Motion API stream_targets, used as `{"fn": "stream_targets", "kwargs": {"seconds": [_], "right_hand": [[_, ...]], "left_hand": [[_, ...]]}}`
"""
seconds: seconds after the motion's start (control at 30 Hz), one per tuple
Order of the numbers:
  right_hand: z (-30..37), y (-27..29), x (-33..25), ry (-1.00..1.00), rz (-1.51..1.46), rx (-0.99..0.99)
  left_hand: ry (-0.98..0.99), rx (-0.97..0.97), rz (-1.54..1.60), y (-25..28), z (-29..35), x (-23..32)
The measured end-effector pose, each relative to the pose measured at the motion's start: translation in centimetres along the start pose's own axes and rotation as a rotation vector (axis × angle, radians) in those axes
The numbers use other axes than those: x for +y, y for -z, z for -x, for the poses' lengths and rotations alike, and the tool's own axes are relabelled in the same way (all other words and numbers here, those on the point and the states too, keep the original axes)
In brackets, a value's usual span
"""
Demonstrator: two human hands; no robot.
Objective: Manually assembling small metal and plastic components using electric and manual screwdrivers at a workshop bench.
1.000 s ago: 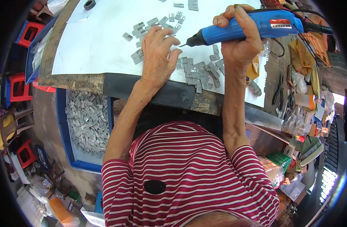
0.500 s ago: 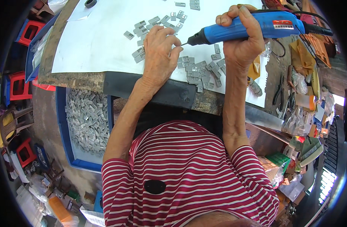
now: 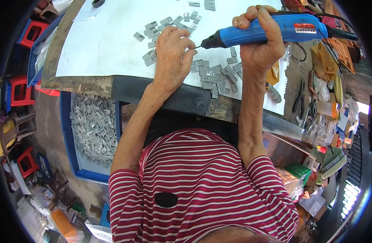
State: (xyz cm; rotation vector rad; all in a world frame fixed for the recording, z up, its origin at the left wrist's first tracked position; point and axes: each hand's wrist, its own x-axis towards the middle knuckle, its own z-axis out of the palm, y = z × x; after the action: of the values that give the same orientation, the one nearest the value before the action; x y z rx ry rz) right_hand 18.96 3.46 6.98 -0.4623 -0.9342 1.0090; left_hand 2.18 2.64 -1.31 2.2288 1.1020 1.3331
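My right hand is wrapped round a blue electric screwdriver, held nearly level over the table. Its black nose and thin bit point left, the tip meeting the fingertips of my left hand. Those left fingers are curled and pinched together; whatever they hold is hidden behind them. Small grey rectangular plastic pieces lie beyond and beside my left hand. Another cluster of the same grey pieces is spread on the white sheet between my two forearms.
A blue tray full of grey pieces sits below the table edge at left. Black-handled pliers, plastic bags and clutter cover the table's right side. A black ring lies at the far left. Red stools stand on the floor.
Almost nothing differs. The screwdriver and my right hand have shifted very slightly to the right; my left hand keeps its pinch at the bit's tip.
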Motion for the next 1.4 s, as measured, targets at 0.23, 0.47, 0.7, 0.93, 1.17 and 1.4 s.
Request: {"fn": "stream_targets", "kwargs": {"seconds": [0.23,0.47,0.7,0.93,1.17,1.4], "right_hand": [[0.1,0.2,0.0,-0.011,-0.006,0.005],[0.2,-0.1,-0.1,0.014,0.013,0.006],[0.4,-0.5,0.4,0.000,0.029,-0.037],[0.3,-0.2,0.1,0.004,0.040,0.001],[0.5,-0.3,0.3,0.034,0.075,-0.021],[0.4,-0.1,0.3,0.002,0.029,0.006]], "left_hand": [[-0.001,-0.005,-0.015,0.2,0.1,0.0],[0.057,0.046,-0.092,1.9,1.0,0.3],[0.160,0.040,-0.215,2.1,1.7,0.9],[0.154,0.007,-0.272,1.8,1.7,0.9],[0.111,-0.038,-0.284,1.9,1.8,0.8],[0.085,-0.096,-0.260,2.1,1.8,1.0]]}}
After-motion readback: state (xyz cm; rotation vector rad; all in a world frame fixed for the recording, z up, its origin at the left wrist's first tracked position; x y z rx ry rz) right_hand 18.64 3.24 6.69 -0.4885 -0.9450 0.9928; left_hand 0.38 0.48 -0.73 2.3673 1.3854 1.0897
